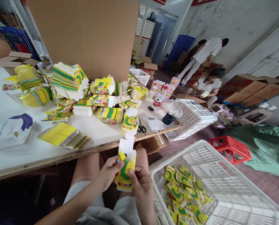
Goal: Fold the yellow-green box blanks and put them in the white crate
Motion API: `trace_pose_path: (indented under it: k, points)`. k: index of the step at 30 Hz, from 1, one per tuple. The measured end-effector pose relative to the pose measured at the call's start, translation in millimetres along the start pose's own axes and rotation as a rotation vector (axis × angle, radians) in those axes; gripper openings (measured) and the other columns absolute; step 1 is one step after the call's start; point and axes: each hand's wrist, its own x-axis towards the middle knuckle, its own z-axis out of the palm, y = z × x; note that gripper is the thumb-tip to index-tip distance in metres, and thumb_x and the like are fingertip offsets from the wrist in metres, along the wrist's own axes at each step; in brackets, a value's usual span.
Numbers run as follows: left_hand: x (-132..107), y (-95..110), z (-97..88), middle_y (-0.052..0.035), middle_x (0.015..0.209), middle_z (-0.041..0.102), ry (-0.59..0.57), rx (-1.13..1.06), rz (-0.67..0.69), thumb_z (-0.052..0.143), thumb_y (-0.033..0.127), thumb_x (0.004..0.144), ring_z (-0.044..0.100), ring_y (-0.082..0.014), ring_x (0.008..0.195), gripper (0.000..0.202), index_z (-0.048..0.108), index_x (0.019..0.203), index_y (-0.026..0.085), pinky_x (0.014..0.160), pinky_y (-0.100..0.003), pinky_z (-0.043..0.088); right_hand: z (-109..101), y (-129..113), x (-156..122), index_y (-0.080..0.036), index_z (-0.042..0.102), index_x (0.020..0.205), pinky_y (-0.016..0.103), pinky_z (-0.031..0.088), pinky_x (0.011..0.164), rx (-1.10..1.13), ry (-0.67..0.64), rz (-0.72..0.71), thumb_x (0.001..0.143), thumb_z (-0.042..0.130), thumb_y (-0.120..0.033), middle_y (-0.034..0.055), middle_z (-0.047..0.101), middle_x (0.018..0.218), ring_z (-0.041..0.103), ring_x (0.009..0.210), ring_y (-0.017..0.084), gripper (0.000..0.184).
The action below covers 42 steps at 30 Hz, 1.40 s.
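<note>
Above my lap, a yellow and green printed carton [126, 170] with raised white flaps is held between both hands. My left hand [111, 171] grips its left edge, thumb on the printed face. My right hand [140, 181] pinches its right edge with the thumb in front; the other fingers are partly hidden behind it. A similar carton [129, 123] lies at the table's edge just beyond. To the right, a white plastic crate [204, 145] contains many small yellow-green cartons [185, 190].
On the white table [88, 128] lie bundled carton blanks [68, 79], black scissors [141, 128], a bottle [158, 99] and a dark cup [169, 118]. A large cardboard sheet [88, 34] stands behind. A red stool [233, 148] is right of the crate. Other people [207, 86] are in the background.
</note>
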Motion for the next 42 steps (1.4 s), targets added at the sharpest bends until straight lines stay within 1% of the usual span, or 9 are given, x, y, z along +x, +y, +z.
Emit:
trace_pose_path:
  k: [5, 8, 12, 19, 26, 30, 34, 39, 42]
  points:
    - [-0.4, -5.2, -0.6, -0.0096, 0.104, 0.075, 0.114, 0.121, 0.103, 0.076, 0.047, 0.079, 0.071, -0.0249, 0.093, 0.053, 0.056, 0.12, 0.019, 0.075, -0.03, 0.053, 2.4, -6.1, -0.8, -0.02, 0.062, 0.081, 0.03, 0.059, 0.055, -0.059, 0.089, -0.051, 0.078, 0.078, -0.048, 0.0033, 0.074, 0.07, 0.07, 0.06, 0.02, 0.033]
    - [-7.0, -3.6, -2.0, -0.009, 0.108, 0.073, 0.158, 0.237, 0.19, 0.073, 0.041, 0.084, 0.07, -0.025, 0.098, 0.062, 0.04, 0.133, 0.024, 0.08, -0.033, 0.053, -0.7, -15.0, 0.8, -0.021, 0.063, 0.102, 0.031, 0.06, 0.064, -0.14, 0.052, -0.132, 0.081, 0.076, -0.04, 0.0066, 0.076, 0.091, 0.072, 0.075, 0.021, 0.031]
    - [-14.3, 6.3, -6.5, -0.0089, 0.112, 0.07, 0.005, 0.269, 0.125, 0.069, 0.038, 0.087, 0.067, -0.025, 0.103, 0.057, 0.043, 0.136, 0.026, 0.086, -0.035, 0.052, -9.2, -27.2, 3.8, -0.024, 0.056, 0.128, 0.038, 0.057, 0.086, -0.207, -0.082, -0.207, 0.087, 0.07, -0.037, 0.0115, 0.067, 0.126, 0.068, 0.106, 0.026, 0.046]
    - [-18.0, 10.4, -11.5, -0.0008, 0.088, 0.069, -0.148, 0.104, -0.038, 0.084, 0.035, 0.073, 0.062, -0.0138, 0.074, 0.041, 0.057, 0.1, 0.021, 0.065, -0.022, 0.045, -24.9, -41.2, 10.2, -0.022, 0.063, 0.094, 0.024, 0.045, 0.054, -0.333, -0.197, -0.167, 0.095, 0.057, -0.046, -0.0022, 0.06, 0.066, 0.056, 0.058, 0.015, 0.025]
    - [-18.7, 6.3, -7.7, -0.0024, 0.089, 0.069, -0.04, 0.095, -0.004, 0.082, 0.038, 0.074, 0.063, -0.0162, 0.077, 0.049, 0.053, 0.109, 0.022, 0.069, -0.026, 0.047, -16.1, -40.9, 8.5, -0.02, 0.062, 0.116, 0.027, 0.053, 0.066, -0.335, -0.194, -0.152, 0.094, 0.059, -0.042, 0.0046, 0.072, 0.085, 0.068, 0.076, 0.02, 0.031]
    - [-22.9, 4.8, -5.3, -0.0023, 0.089, 0.069, -0.006, 0.133, 0.004, 0.082, 0.04, 0.074, 0.062, -0.0153, 0.076, 0.048, 0.053, 0.108, 0.021, 0.067, -0.024, 0.044, -15.1, -43.6, 8.4, -0.02, 0.069, 0.1, 0.025, 0.052, 0.059, -0.378, -0.152, -0.209, 0.092, 0.062, -0.039, 0.0036, 0.072, 0.077, 0.066, 0.068, 0.019, 0.023]
    - [-27.2, 3.1, -3.9, -0.0049, 0.095, 0.071, -0.028, 0.15, 0.028, 0.08, 0.038, 0.078, 0.064, -0.0174, 0.081, 0.047, 0.052, 0.112, 0.022, 0.069, -0.026, 0.045, -17.7, -50.0, 10.1, -0.02, 0.07, 0.088, 0.023, 0.051, 0.059, -0.408, -0.157, -0.269, 0.091, 0.062, -0.037, 0.003, 0.072, 0.077, 0.065, 0.067, 0.018, 0.019]
    - [-25.5, 4.1, -5.2, -0.0052, 0.103, 0.072, -0.116, 0.061, 0.002, 0.078, 0.034, 0.08, 0.068, -0.0177, 0.081, 0.079, 0.029, 0.142, 0.03, 0.074, -0.029, 0.05, -19.9, -48.5, 12.8, -0.021, 0.07, 0.099, 0.026, 0.053, 0.066, -0.43, -0.176, -0.281, 0.092, 0.063, -0.038, 0.0044, 0.073, 0.086, 0.068, 0.075, 0.019, 0.02]
    - [-22.3, 5.3, -6.9, -0.0071, 0.103, 0.074, -0.144, 0.106, -0.031, 0.079, 0.034, 0.08, 0.069, -0.0191, 0.085, 0.065, 0.045, 0.134, 0.024, 0.074, -0.028, 0.052, -23.3, -49.7, 18.0, -0.022, 0.066, 0.109, 0.028, 0.052, 0.069, -0.406, -0.025, -0.327, 0.092, 0.062, -0.044, 0.0052, 0.071, 0.09, 0.065, 0.077, 0.019, 0.028]
